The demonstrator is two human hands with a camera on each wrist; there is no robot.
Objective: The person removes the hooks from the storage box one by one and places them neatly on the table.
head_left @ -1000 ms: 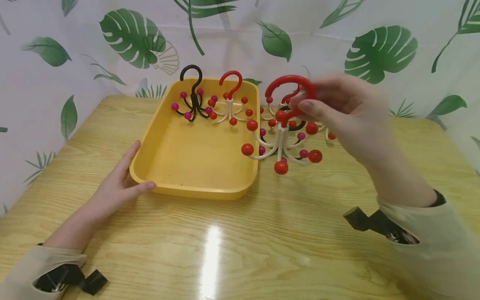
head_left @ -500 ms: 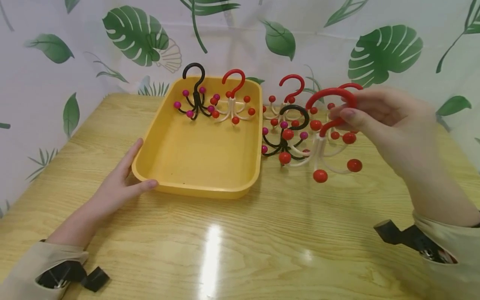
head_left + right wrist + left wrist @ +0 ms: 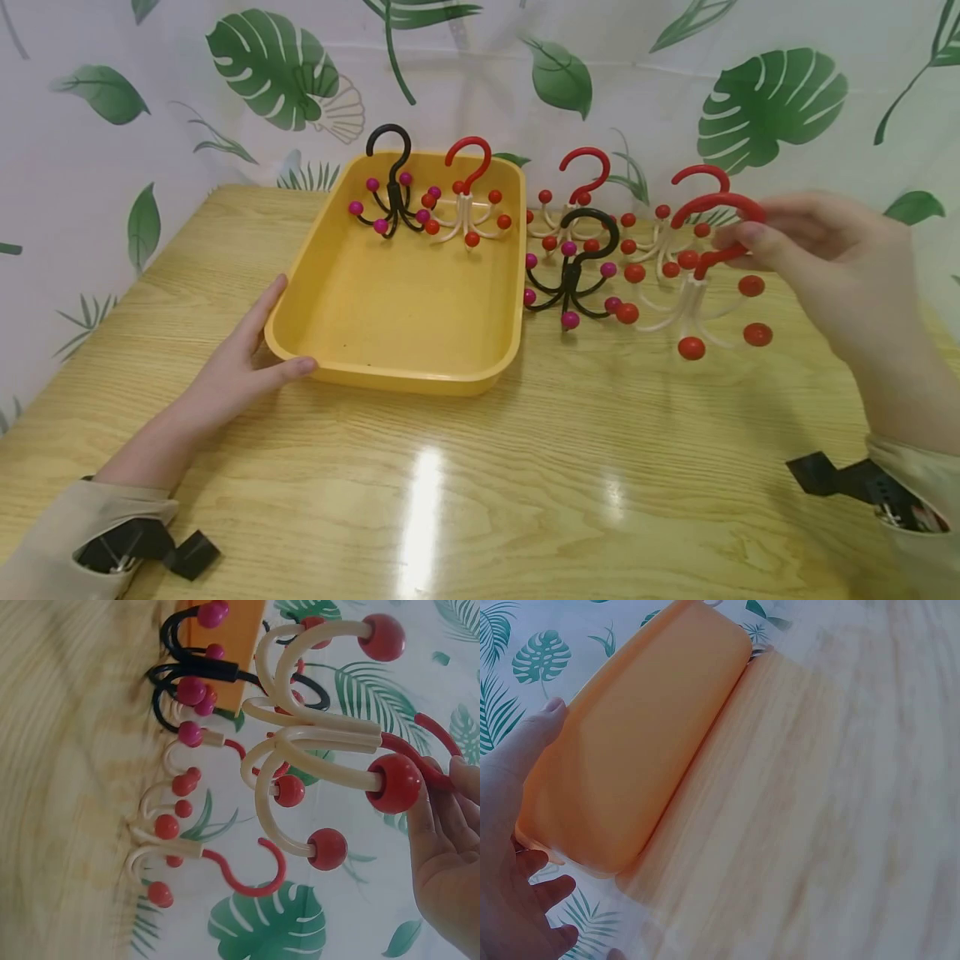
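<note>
Head view: right of the yellow tray [image 3: 420, 383], touched by the left hand [image 3: 240, 367], fingers spread, the cream-armed hanger [image 3: 693, 302], likely light and stiff, is pinched by the right hand [image 3: 847, 262] at its red hook [image 3: 722, 200], probably surest.

Light wood-grain bench [image 3: 570, 467], yellowish, grain mostly crosswise, filling lower part of head view. Backdrop [image 3: 637, 50] behind: white, printed with green foliage, faint creases, also down the left side past the bench edge. Print includes split leaf [image 3: 281, 75] upper left, another split leaf [image 3: 780, 108] upper right, plain leaf [image 3: 562, 77] between, shell outline [image 3: 341, 104]. Long white glare streak [image 3: 422, 517] front centre, smaller glare spot [image 3: 613, 496] to its right. Wrist views dimmer, bluish.
</note>
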